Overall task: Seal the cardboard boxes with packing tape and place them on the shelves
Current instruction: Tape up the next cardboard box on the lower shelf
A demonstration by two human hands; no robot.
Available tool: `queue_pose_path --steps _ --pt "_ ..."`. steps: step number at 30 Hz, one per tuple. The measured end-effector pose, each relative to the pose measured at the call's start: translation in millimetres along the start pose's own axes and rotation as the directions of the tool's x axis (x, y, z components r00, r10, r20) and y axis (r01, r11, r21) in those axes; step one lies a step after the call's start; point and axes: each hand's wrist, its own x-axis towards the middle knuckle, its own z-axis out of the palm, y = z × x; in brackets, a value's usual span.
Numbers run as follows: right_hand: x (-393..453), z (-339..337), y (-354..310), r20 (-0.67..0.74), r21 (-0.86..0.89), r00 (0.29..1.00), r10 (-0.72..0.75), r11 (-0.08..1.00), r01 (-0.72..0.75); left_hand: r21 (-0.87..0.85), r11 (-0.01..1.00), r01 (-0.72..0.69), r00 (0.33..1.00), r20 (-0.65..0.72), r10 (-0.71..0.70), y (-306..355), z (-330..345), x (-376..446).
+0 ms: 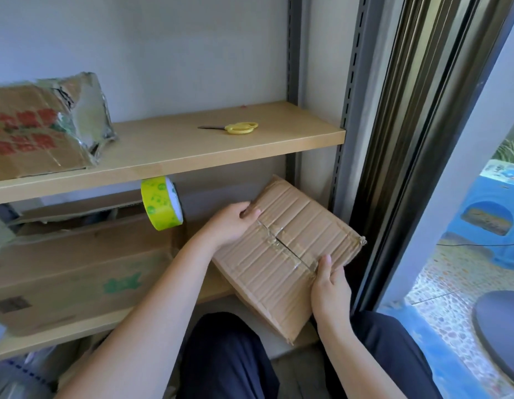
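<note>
The flat, ribbed brown cardboard box [287, 249] is held tilted in the air, in front of the lower wooden shelf [215, 286] and above the person's lap, with its centre seam running across from the far-left edge to the near-right edge. Old clear tape lies wrinkled and split along that seam. The left hand [230, 226] grips the box at the seam's far end, thumb curled over the top face; the right hand [330, 286] grips the near end, thumb pressing down on the seam. So the seam's long axis runs straight from one grip to the other. The roll of yellow-green packing tape [162, 204] hangs to the left of the box, just under the upper shelf [175, 151], and is nearer the left hand. I judge fresh tape must follow that axis.
</note>
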Motion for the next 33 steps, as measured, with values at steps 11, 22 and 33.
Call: queue_pose_path --steps 11,22,33 --pt "72 19 -71 0.321 -0.458 0.947 0.024 0.879 0.133 -0.047 0.970 0.239 0.899 -0.367 -0.239 -39 8 -48" --pt "110 37 -101 0.363 -0.574 0.898 0.249 0.819 0.004 -0.382 0.792 0.476 0.784 -0.225 -0.579 -30 12 -46" --pt "153 114 -107 0.559 -0.754 0.825 -0.085 0.363 0.548 -0.188 0.839 0.511 0.709 -0.459 -0.535 -15 23 -65"
